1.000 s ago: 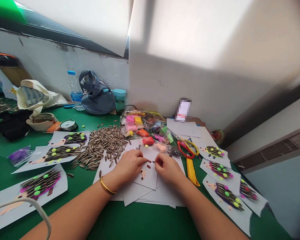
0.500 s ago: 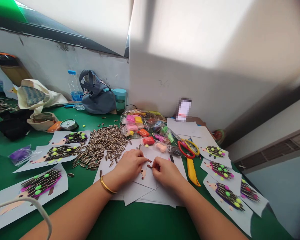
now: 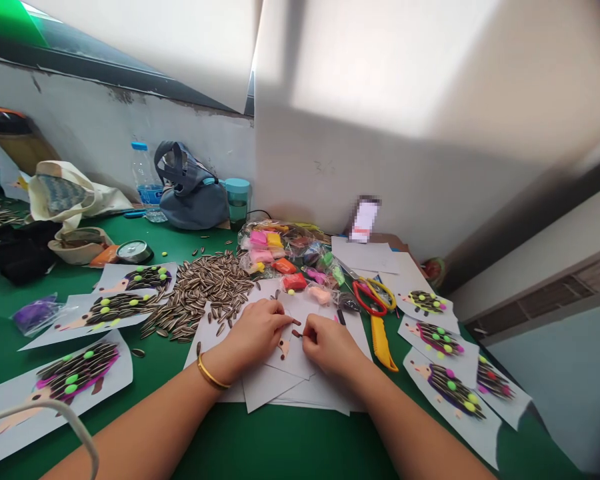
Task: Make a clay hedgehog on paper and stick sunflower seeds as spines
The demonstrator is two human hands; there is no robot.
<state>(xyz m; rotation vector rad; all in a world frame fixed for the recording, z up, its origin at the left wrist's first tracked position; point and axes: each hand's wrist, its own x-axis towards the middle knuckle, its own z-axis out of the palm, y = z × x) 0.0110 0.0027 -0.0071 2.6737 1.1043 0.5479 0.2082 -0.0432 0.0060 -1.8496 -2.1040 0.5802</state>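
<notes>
My left hand (image 3: 259,331), with a gold bangle at the wrist, has its fingers drawn together, the fingertips at a small brown piece of clay (image 3: 297,323). Facing it, my right hand (image 3: 327,340) is closed in a pinch on another thin brown piece of clay (image 3: 297,334). Both hands are low over a white sheet of paper (image 3: 295,363), which carries a peach clay animal face (image 3: 283,347) with dark dots. Part of that face is hidden by my left hand. More loose white sheets (image 3: 270,387) lie underneath.
Sunflower seeds (image 3: 205,290) are heaped left of the papers. Behind lie bagged coloured clays (image 3: 280,257). Scissors (image 3: 370,297) and a yellow cutter (image 3: 381,343) are at the right. Seed hedgehog pictures (image 3: 80,373) flank both sides. A white cable (image 3: 80,427) arcs at lower left.
The whole view has shifted slightly, so things appear a little farther left. Both hands keep nearly the same pose over the paper.
</notes>
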